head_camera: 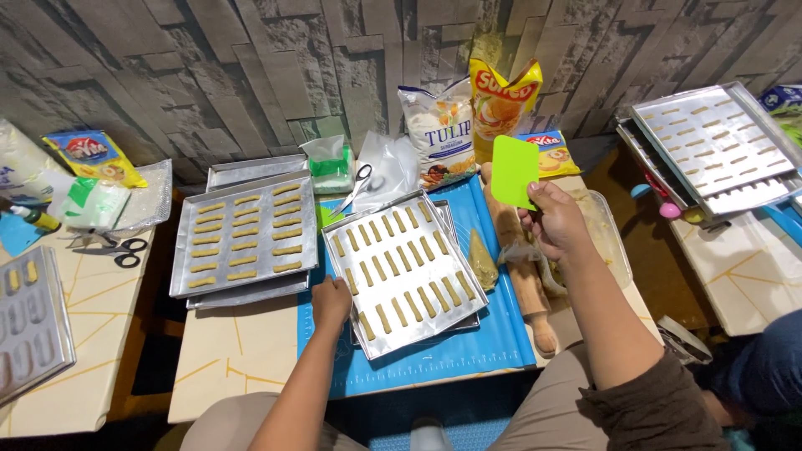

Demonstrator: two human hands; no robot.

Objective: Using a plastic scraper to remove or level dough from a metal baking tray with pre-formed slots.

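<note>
A metal baking tray (380, 342) with several rows of pale dough sticks (399, 266) lies tilted on a blue mat (468, 351). My left hand (331, 303) grips the tray's near left edge. My right hand (555, 219) is raised above the mat's right side and holds a bright green flat scraper (515, 171) upright. A wooden rolling pin (526, 288) lies under that hand, and a small filled piping bag (482, 260) rests beside the tray.
A second tray of dough sticks (244, 236) sits left on stacked trays. Flour and oil bags (468, 121), scissors (359, 185) and a tissue pack (328, 161) stand at the back. More trays (718, 142) are at right and far left (33, 321). Black scissors (117, 249) lie left.
</note>
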